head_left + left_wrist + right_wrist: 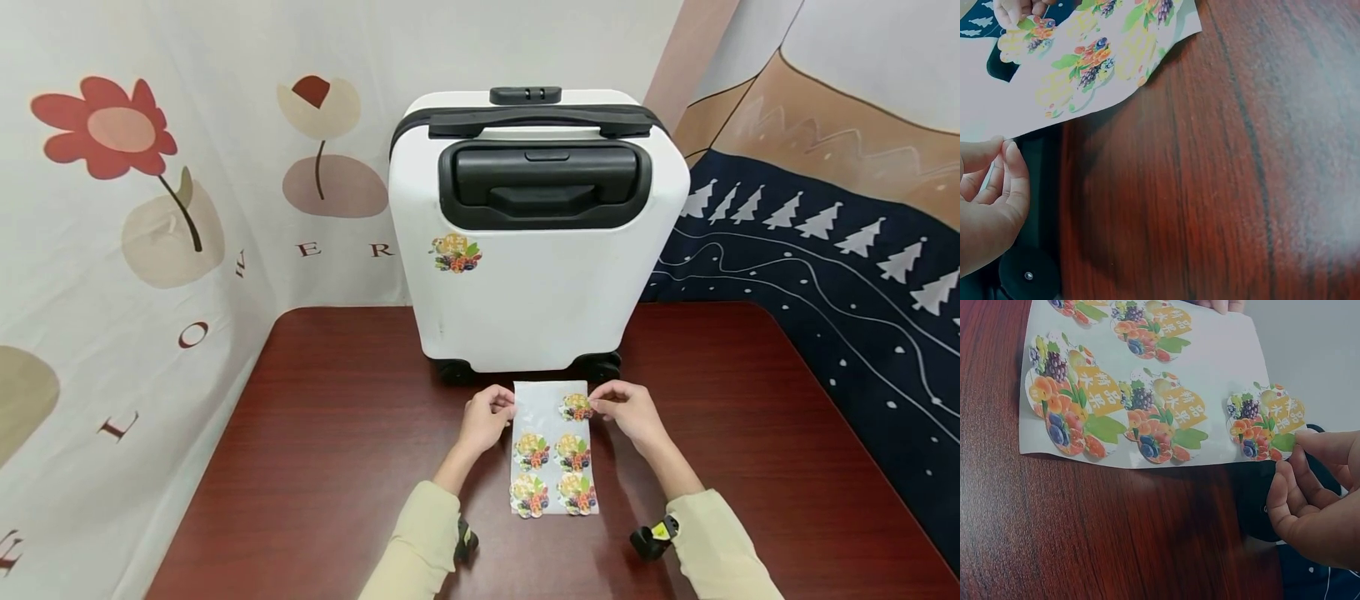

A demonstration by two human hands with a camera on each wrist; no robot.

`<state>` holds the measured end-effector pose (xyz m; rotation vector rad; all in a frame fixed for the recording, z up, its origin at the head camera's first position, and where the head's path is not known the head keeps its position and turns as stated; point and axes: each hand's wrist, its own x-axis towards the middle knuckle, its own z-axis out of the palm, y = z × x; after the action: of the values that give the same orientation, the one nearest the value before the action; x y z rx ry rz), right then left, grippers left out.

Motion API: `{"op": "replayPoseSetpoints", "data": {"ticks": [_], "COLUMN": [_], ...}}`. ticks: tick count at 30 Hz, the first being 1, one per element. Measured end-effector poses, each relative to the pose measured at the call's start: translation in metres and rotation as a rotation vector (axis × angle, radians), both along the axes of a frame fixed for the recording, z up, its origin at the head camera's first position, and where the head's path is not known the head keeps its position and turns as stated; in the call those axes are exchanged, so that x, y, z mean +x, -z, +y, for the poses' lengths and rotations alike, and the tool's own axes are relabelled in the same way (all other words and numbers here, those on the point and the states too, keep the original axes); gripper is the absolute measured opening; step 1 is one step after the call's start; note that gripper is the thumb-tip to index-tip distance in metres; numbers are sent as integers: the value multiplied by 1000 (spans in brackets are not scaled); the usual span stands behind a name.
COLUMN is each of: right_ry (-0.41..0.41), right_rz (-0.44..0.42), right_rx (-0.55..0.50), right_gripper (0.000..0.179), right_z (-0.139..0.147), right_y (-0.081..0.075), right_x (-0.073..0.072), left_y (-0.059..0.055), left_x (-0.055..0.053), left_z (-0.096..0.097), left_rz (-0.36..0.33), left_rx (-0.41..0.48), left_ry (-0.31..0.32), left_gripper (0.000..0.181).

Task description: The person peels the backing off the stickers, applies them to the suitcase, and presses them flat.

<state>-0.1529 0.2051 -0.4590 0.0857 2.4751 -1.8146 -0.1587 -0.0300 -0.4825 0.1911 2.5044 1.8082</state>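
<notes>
A white sheet of fruit stickers (536, 417) lies before the suitcase, raised off the table along part of its edge. Its upper left edge is pinched between thumb and index finger of my left hand (486, 418). On the other side, my right hand (628, 408) pinches the edge of the upper right fruit sticker (1260, 422), which sticks out past the backing and is still against it. Several other stickers (1075, 400) cover the lower part of the sheet; its upper left is bare. A white suitcase (540, 292) stands upright behind, with one fruit sticker (456, 252) at its left.
The suitcase's black wheels (454, 372) rest on the dark red wooden table (337, 433). A black pull handle (546, 183) is set into its upper face. Printed cloths hang behind: a flowered one (247, 125) at left, a navy one with trees (825, 275) at right.
</notes>
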Motion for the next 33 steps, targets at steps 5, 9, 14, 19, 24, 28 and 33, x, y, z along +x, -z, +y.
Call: {"op": "replayPoseSetpoints", "data": {"ticks": [5,9,14,19,24,28,33], "right_ry": [-1,-6,-10,-18,-45,-78,-114], "right_rz": [-7,-6,4,-9,-12,-3,14], "right_rx": [5,4,7,14,4,-11,-19], "right_gripper": [8,9,8,9,9,9,9], "right_z": [2,3,4,3,0,-4,-12], "right_y": [3,4,1,-1,-5,-9,-12], "right_x": [0,0,-1,-2,-1,-1,-2], "left_y": [5,6,6,5,-1,-6,-12], "left_x": [-1,-3,-4,-5,-3,-2,1], "left_z": [-1,-2,-3,-3,-1,2,6], "left_rz": [-19,-22,-14,-33,-21,5,35], "left_rx": [4,-1,-9,-19,-21,-37,-52], "left_ry": [-7,-10,-18,-53,-32,17,85], "left_gripper": [5,7,13,13,13,12,10]}}
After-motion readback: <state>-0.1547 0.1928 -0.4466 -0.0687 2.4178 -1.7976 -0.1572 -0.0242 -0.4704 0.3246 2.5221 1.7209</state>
